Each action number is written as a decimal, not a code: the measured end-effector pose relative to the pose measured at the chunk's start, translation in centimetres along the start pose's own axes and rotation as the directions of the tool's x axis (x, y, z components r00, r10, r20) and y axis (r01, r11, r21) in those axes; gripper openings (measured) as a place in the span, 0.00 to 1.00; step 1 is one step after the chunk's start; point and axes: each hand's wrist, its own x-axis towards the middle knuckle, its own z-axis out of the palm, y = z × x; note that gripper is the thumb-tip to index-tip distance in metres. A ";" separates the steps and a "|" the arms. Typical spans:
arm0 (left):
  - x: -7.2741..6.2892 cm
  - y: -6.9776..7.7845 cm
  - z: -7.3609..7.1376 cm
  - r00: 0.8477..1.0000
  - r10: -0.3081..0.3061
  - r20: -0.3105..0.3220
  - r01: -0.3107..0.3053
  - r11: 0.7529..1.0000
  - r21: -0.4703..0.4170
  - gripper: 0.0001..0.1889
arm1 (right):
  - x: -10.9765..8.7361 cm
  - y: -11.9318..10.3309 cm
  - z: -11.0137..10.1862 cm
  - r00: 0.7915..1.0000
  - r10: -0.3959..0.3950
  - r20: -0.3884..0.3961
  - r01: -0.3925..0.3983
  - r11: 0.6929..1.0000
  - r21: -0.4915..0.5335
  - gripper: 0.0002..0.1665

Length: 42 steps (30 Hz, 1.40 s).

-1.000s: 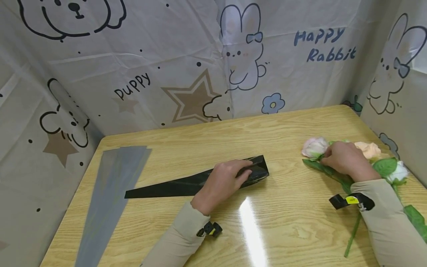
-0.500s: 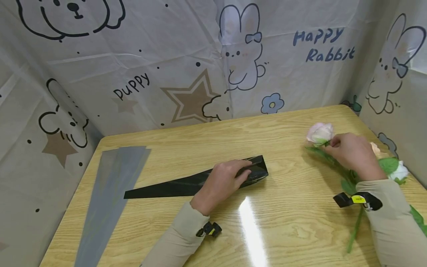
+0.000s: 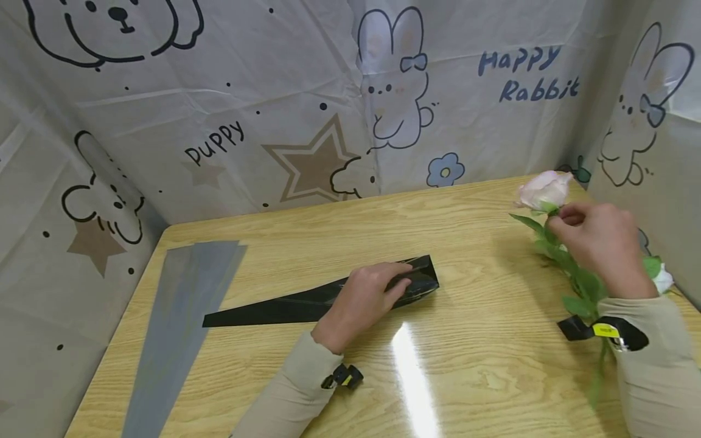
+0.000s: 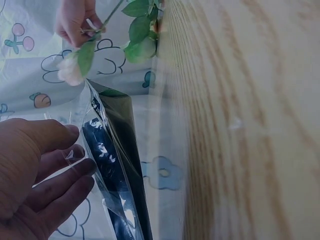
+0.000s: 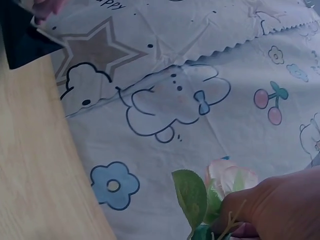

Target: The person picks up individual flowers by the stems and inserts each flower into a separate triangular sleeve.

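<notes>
A long, narrow black flower sleeve (image 3: 279, 309) with a clear film front lies on the table, its wide mouth towards the right. My left hand (image 3: 364, 298) holds it near that mouth; in the left wrist view the clear film runs between thumb and fingers (image 4: 75, 175). On the right, my right hand (image 3: 602, 246) pinches an artificial pale pink rose (image 3: 544, 191) by its stem just below the bloom. The rose is raised off the table, green leaves (image 3: 583, 280) hanging along its stem. The right wrist view shows its bloom (image 5: 227, 175) partly behind my hand.
A fanned stack of flat grey sleeves (image 3: 183, 322) lies at the table's left. A white artificial rose (image 3: 664, 280) lies at the right edge, mostly hidden behind my right arm. Printed fabric walls (image 3: 306, 79) enclose the table (image 3: 471, 365) at the back and sides.
My right hand has lifted the pink rose up and away from the other flowers, slightly to the right. The left hand and the black sleeve have stayed in place.
</notes>
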 end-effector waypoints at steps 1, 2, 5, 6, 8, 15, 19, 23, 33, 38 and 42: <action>0.0 0.0 0.0 1.000 0.001 -0.002 -0.001 1.000 0.000 0.13 | -0.1 -0.1 -0.2 1.000 -0.002 -0.004 0.002 1.000 0.002 0.25; 0.0 0.0 0.0 1.000 0.000 -0.002 0.000 1.000 -0.003 0.13 | -0.1 -0.1 -0.5 1.000 0.004 -0.007 -0.004 1.000 0.007 0.26; 0.0 0.0 0.0 1.000 -0.001 -0.003 0.001 1.000 -0.011 0.13 | -0.4 -0.4 -1.0 1.000 0.019 -0.023 -0.018 0.999 0.029 0.26; 0.0 0.0 0.0 1.000 -0.001 -0.003 0.001 1.000 -0.012 0.13 | -0.5 -0.5 -1.2 0.999 0.025 -0.030 -0.024 0.999 0.030 0.26; 0.0 0.0 0.0 1.000 0.000 -0.003 0.000 1.000 -0.013 0.13 | -0.8 -0.7 -1.4 0.997 0.027 -0.068 -0.025 0.999 0.038 0.25; 0.0 0.0 0.1 1.000 0.009 -0.008 -0.009 1.000 -0.007 0.13 | -1.8 -1.5 -2.6 0.980 0.024 -0.200 -0.006 0.996 0.090 0.22; 0.0 0.0 0.1 1.000 0.012 -0.015 -0.013 1.000 -0.010 0.13 | -2.5 -1.9 -3.2 0.954 0.009 -0.300 0.033 0.990 0.135 0.21; -0.1 0.0 0.1 1.000 0.010 -0.013 -0.010 1.000 -0.014 0.13 | -3.2 -2.5 -3.9 0.935 0.027 -0.354 0.036 0.985 0.171 0.20; 0.0 0.0 0.1 1.000 -0.003 -0.002 0.003 1.000 -0.017 0.13 | -4.0 -2.5 -4.6 0.942 0.074 -0.327 0.027 0.956 0.294 0.19; 0.0 0.1 0.0 1.000 -0.007 -0.004 0.006 1.000 -0.024 0.13 | -3.9 -2.5 -4.6 0.923 0.123 -0.363 0.023 0.928 0.373 0.21; -0.1 0.0 0.1 1.000 -0.003 -0.005 0.003 1.000 -0.024 0.13 | -3.6 -2.2 -4.7 0.919 0.145 -0.367 0.011 0.920 0.392 0.25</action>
